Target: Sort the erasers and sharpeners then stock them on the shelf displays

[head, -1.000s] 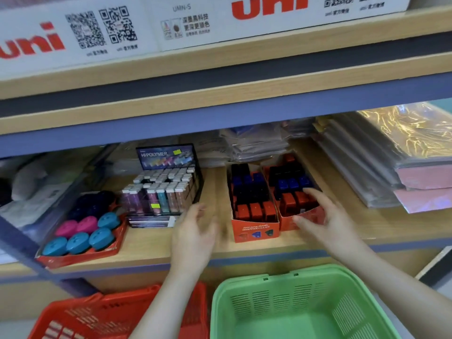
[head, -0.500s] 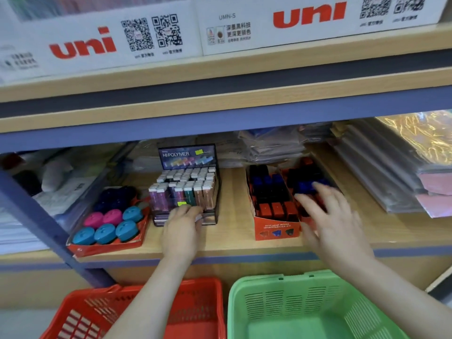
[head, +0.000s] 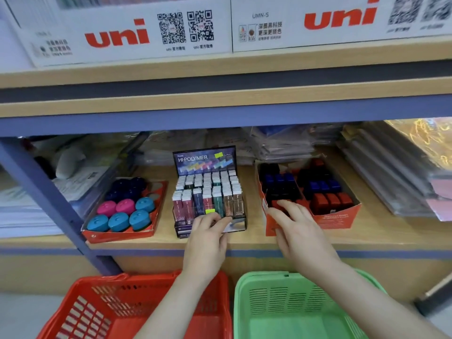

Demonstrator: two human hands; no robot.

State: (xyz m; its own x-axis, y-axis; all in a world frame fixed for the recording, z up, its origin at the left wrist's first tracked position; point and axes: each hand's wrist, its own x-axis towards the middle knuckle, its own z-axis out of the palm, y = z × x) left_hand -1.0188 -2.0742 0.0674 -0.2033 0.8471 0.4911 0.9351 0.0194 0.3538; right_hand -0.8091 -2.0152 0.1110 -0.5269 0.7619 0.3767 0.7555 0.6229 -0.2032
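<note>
Stocking looks nearly complete. The left hand [head: 206,241] curls its fingers [head: 215,222] round the front lip of the full black eraser display box [head: 209,192], mid-frame. The right hand [head: 302,237] grips the orange cardboard sharpener box [head: 270,225] beside it. Straightening remains.

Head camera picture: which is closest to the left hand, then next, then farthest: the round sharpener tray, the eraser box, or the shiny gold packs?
1. Eraser box: the left hand holds its front.
2. Round sharpener tray: beside it, to the left.
3. Shiny gold packs: far right, at the back.
</note>
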